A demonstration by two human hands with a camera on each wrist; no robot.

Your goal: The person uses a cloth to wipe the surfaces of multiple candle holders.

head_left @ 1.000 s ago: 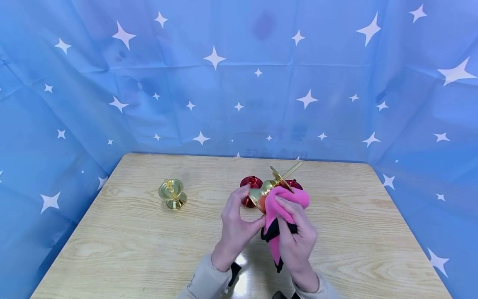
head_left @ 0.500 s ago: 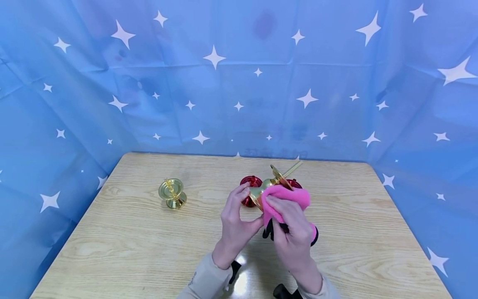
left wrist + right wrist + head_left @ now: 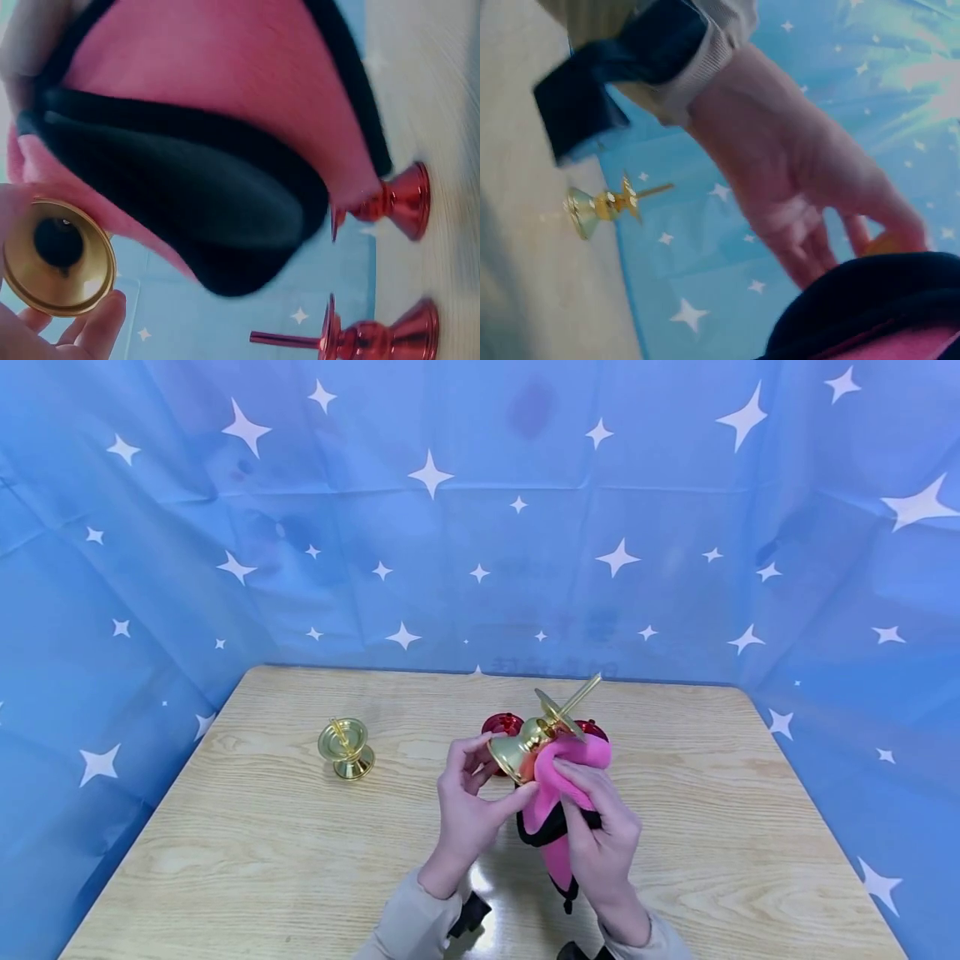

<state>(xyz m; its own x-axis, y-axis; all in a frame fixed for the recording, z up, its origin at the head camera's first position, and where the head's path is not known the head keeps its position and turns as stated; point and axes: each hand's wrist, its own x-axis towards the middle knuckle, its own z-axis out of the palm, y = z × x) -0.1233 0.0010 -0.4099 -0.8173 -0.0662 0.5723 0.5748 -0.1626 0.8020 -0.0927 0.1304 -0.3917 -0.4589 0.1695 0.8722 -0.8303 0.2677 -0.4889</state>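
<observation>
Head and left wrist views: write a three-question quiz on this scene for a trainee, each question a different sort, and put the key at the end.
1. Multiple choice: by which part does the left hand hold the tilted gold candle holder?
A) the stick at its tip
B) the flat dish
C) the wide base

2. Fill in: the right hand pinches a pink cloth whose edging is ____.

3. Count: how many red candle holders show in the left wrist view?

Key:
1. C
2. black
3. two
</observation>
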